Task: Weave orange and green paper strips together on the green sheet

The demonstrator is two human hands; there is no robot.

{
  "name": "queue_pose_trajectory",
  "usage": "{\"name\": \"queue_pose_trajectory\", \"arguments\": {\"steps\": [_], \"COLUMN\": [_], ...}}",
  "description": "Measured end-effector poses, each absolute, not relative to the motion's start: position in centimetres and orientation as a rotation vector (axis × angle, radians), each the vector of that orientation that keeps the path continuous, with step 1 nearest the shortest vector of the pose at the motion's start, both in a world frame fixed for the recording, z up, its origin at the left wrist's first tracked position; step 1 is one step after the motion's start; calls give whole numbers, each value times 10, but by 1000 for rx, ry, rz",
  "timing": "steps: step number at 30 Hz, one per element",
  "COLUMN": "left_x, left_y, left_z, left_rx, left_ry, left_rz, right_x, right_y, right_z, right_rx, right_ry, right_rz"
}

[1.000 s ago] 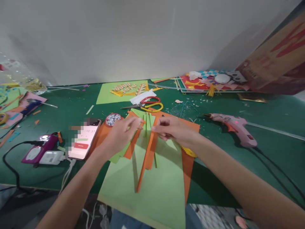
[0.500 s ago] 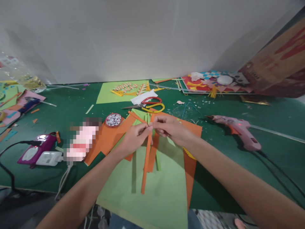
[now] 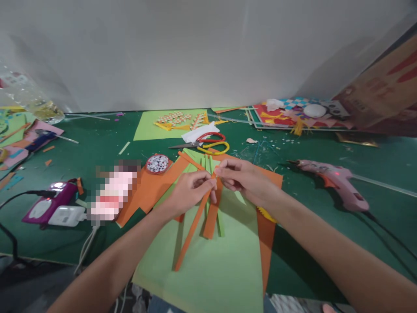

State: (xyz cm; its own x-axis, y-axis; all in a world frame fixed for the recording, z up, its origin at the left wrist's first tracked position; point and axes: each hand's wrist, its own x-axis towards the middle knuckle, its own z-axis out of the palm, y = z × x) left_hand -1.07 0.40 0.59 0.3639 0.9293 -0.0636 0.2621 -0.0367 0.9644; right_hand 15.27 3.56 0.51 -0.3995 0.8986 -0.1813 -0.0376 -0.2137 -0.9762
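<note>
Between the fingertips of both hands is a narrow orange paper strip, its long end slanting down to the left above the green sheet. My left hand pinches it a little below its top end. My right hand grips that top end between thumb and forefinger. Beneath them lie a wider orange strip and thin green strips. All rest on a large light green paper sheet, with orange paper under it. Just beyond the hands lie scissors with one red and one yellow handle loop.
A pink glue gun lies at right, its cord trailing forward. At left are a round tub of googly eyes, a blurred-out pink object and a purple power strip. Finished paper crafts are stacked at the back right.
The orange strip's lower end has swung to the left, so it now slants instead of hanging nearly straight. Both hands stay close together on its upper end. The view has shifted slightly.
</note>
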Motion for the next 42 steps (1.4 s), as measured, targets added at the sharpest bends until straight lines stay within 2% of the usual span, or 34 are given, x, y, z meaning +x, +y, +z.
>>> {"name": "queue_pose_trajectory", "arguments": {"steps": [7,27,32,42], "left_x": [-12,-12,-13,-11], "left_y": [4,3,6,4], "left_z": [2,4,0,3], "left_rx": [1566,1508,1520,1494], "left_ry": [1122,1064,1083,1135], "left_rz": [802,766,776,696], "right_x": [157,165,162,163], "right_y": [36,47,42,39], "right_z": [12,4,7,-1], "right_rx": [-1160,-1129,-1107,-1060], "right_ry": [-1581,-1334,-1610,-1771], "right_rz": [1712,1607,1735,1712]}}
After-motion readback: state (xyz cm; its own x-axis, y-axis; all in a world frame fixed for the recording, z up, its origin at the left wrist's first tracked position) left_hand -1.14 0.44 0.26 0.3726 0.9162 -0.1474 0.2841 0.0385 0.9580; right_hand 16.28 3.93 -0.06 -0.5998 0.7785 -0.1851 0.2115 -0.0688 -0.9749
